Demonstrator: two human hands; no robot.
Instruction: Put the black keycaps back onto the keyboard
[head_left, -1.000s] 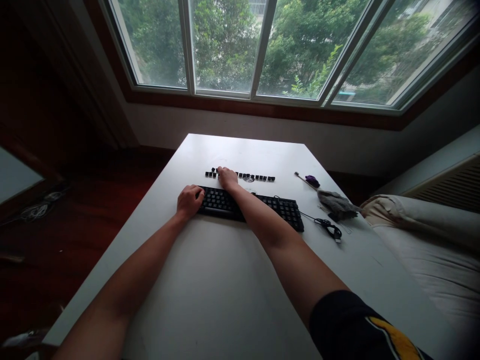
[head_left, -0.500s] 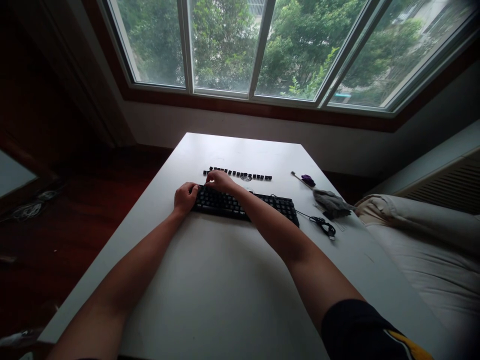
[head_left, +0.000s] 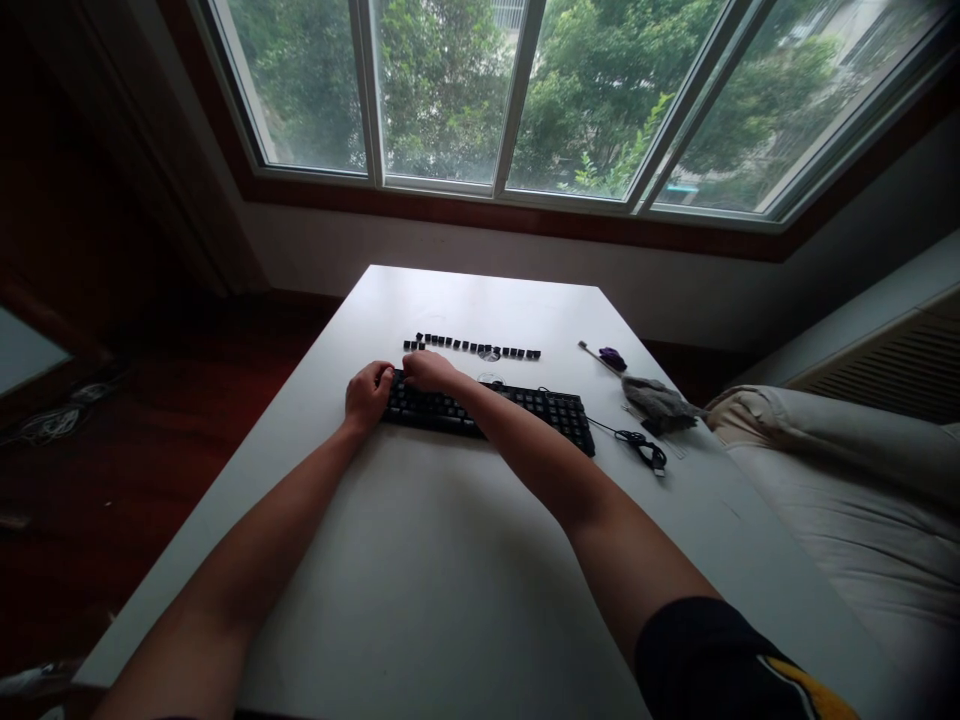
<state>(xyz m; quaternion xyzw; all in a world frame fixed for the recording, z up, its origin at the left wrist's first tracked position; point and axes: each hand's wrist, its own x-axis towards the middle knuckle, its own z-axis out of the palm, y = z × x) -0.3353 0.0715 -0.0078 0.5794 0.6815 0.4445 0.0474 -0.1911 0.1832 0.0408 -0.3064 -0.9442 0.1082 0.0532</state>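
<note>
A black keyboard (head_left: 561,408) lies on the white table (head_left: 420,560). My left hand (head_left: 367,393) is closed around its left end, thumb on the top edge. Over the keyboard's upper left corner, my right hand (head_left: 429,371) is bent down with its fingers drawn together. What those fingertips hold, if anything, is hidden. Behind the keyboard, several loose black keycaps (head_left: 457,344) stand in a row, partly in two lines at the left end. A small clear round piece (head_left: 490,354) lies by that row.
Right of the keyboard is its coiled cable (head_left: 645,450) with a USB plug. Farther back are a brush with a dark handle and purple part (head_left: 611,358) and a grey cloth (head_left: 660,402). A beige cushioned seat (head_left: 810,480) adjoins the table's right edge.
My right hand has come down and slightly left, closer to the keyboard's upper left corner. My left hand keeps its hold. The whole view has shifted a little.
</note>
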